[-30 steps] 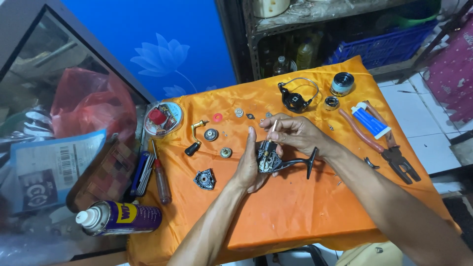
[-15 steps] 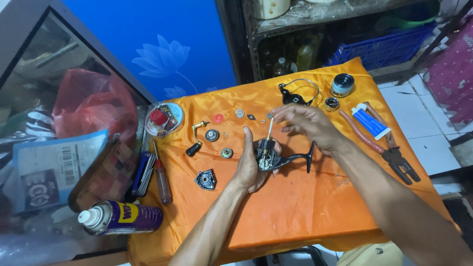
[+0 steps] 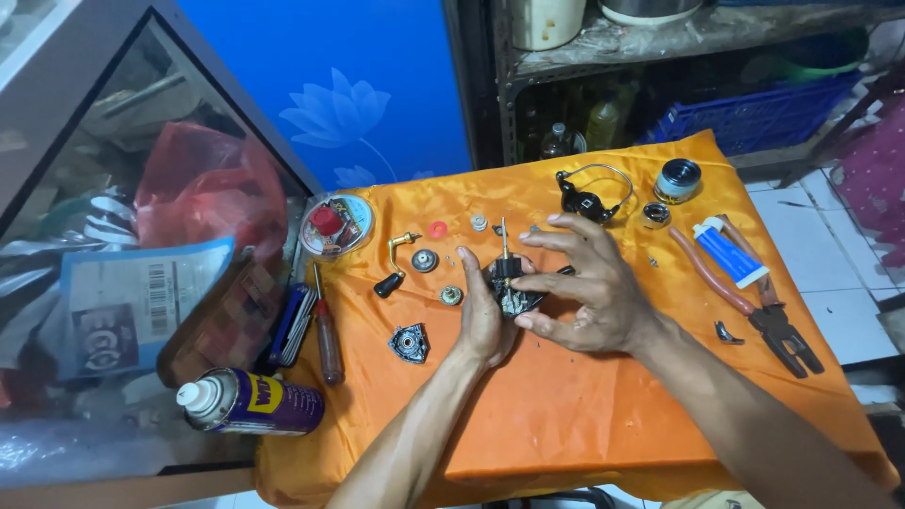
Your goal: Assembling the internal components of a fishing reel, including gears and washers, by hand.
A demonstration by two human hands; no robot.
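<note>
Both my hands hold a black fishing reel body [image 3: 510, 286] above an orange cloth [image 3: 603, 415] on a small table. My left hand [image 3: 483, 316] cups the body from the left. My right hand [image 3: 584, 287] wraps over it from the right, fingers spread, hiding its right side. A thin shaft sticks up out of the body. Loose reel parts lie close by: a brass crank handle [image 3: 394, 262], small gears [image 3: 425, 260], a black side cover [image 3: 409, 343].
A bail rotor [image 3: 586, 198] and a spool [image 3: 677, 179] lie at the back. Orange-handled pliers [image 3: 754, 306] and a blue-white tube [image 3: 731, 253] sit right. Screwdriver [image 3: 326, 330], spray can [image 3: 250, 402] and round tin [image 3: 337, 226] are on the left. A glass case stands left.
My right hand has moved from above the shaft down over the reel body's right side. The body has turned, and its long handle arm is now hidden.
</note>
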